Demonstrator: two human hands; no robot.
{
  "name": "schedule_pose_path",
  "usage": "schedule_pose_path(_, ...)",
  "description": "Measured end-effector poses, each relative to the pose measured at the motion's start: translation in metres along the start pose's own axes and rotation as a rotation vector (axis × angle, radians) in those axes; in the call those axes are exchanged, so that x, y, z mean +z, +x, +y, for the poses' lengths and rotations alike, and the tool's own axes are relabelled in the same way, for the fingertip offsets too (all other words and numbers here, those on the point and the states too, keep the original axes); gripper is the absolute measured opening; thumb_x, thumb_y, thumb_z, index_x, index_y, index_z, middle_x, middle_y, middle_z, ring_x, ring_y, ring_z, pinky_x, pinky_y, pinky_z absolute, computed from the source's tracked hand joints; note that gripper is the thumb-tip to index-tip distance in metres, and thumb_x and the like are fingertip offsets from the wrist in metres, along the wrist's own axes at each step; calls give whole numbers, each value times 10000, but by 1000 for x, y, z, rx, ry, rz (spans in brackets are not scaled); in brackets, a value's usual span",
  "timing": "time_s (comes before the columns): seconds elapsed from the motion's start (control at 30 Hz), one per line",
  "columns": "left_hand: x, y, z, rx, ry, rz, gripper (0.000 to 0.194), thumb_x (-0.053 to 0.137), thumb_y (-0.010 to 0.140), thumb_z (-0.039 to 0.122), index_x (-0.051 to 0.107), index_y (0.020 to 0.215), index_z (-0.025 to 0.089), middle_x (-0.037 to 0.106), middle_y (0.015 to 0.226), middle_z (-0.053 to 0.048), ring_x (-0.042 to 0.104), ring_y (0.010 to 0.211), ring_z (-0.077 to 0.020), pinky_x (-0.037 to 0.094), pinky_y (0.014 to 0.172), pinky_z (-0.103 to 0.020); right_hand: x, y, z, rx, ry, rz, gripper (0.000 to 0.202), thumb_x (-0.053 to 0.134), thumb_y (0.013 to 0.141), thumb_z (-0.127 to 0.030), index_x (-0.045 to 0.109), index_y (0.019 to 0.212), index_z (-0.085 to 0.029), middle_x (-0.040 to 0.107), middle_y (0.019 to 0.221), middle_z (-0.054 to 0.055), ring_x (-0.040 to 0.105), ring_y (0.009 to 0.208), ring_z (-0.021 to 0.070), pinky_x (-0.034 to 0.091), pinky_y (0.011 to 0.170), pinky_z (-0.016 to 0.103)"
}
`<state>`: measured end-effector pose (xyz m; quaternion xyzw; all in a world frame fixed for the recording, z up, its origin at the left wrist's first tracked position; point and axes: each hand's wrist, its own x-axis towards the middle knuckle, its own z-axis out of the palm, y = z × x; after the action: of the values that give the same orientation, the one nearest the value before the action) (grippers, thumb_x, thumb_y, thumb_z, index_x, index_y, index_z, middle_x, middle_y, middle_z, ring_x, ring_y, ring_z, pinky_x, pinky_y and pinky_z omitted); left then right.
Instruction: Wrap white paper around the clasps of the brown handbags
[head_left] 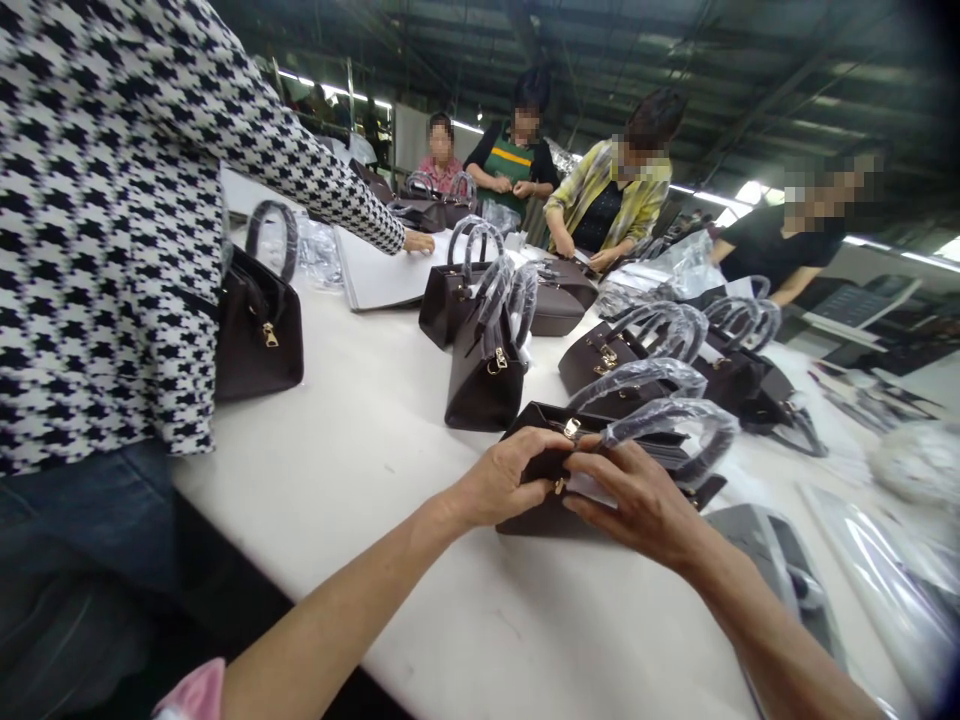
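A dark brown handbag point(534, 520) lies on the table right in front of me, its handles point(705, 425) wrapped in clear plastic. My left hand point(506, 478) grips the near end of this bag, thumb and fingers closed around its edge beside a gold zip pull point(572, 428). From the other side my right hand point(637, 495) has its bent fingers closed at the same spot, close to small gold hardware. Something white, perhaps a tag or paper, shows under the right fingers. What exactly the fingertips pinch is partly hidden.
More brown handbags point(486, 385) stand on the white table point(330, 440) beyond and to the right. A person in a houndstooth top point(105, 220) stands close on the left, reaching across. Several co-workers line the far side. Plastic sheeting point(885, 560) lies at the right.
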<state>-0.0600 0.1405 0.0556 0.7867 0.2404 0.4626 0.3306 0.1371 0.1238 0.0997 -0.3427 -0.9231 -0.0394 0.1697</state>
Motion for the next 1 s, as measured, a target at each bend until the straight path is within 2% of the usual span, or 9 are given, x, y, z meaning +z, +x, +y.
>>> schedule_pose_path(0.17,7,-3,2,-29,2,24,420,507,721,67,458,1116,204,539,1106,-55,502,1032,-186,421,902,-347,0,-5,-2,14,84,68,452,449,857,-189,349,1296,-228,500,1144,104,512,978,203,463,819,356)
schedule_pose_path(0.3,18,-5,4,-76,111,102,393,485,687,43,485,1056,177,577,972,-45,540,925,-183,459,813,-330,8,4,-8,-40,-3,78,549,435,845,-124,245,1347,-243,548,1070,96,534,908,208,474,757,384)
schedule_pose_path(0.4,13,-6,4,-112,102,99,371,505,726,98,477,1085,189,585,1002,-39,550,885,-162,464,776,-301,-5,-1,-14,-35,-12,129,538,468,842,-154,271,1337,-227,534,1111,112,533,947,220,479,765,387)
schedule_pose_path(0.47,6,-4,4,-157,78,61,381,516,744,135,471,1115,210,581,1044,-35,557,863,-148,464,750,-283,-20,-19,-17,-24,16,259,504,521,818,-170,355,1292,-215,534,1121,112,529,986,225,480,793,376)
schedule_pose_path(0.53,0,-1,7,-216,29,28,415,516,753,161,444,1156,227,572,1078,-40,562,866,-146,464,725,-270,-32,-48,-18,78,24,520,410,544,796,-144,467,1191,-224,565,1063,91,544,973,217,477,812,373)
schedule_pose_path(0.63,4,2,13,-311,-22,71,488,531,761,235,371,1222,236,528,1160,-71,537,992,-180,462,765,-293,-29,-90,-12,457,1,877,283,536,799,-173,533,1078,-217,577,1007,81,571,912,214,476,809,404)
schedule_pose_path(0.7,14,2,16,-346,35,129,563,591,729,305,353,1235,238,493,1207,-83,497,1072,-211,435,850,-340,-15,-105,-1,666,79,874,408,572,782,-282,469,1169,-200,520,1140,117,545,993,246,461,839,438)
schedule_pose_path(0.83,29,0,14,-379,119,188,558,615,708,400,384,1194,251,538,1135,-51,538,1010,-206,411,900,-366,17,-105,23,762,425,698,756,630,705,-432,264,1323,-195,457,1254,136,496,1092,270,437,886,444)
schedule_pose_path(1.0,13,4,5,-404,232,144,512,606,701,435,430,1149,262,591,1036,-18,573,940,-210,436,875,-368,25,-94,14,883,481,733,610,662,668,-424,426,1184,-199,613,981,66,598,857,227,480,793,391)
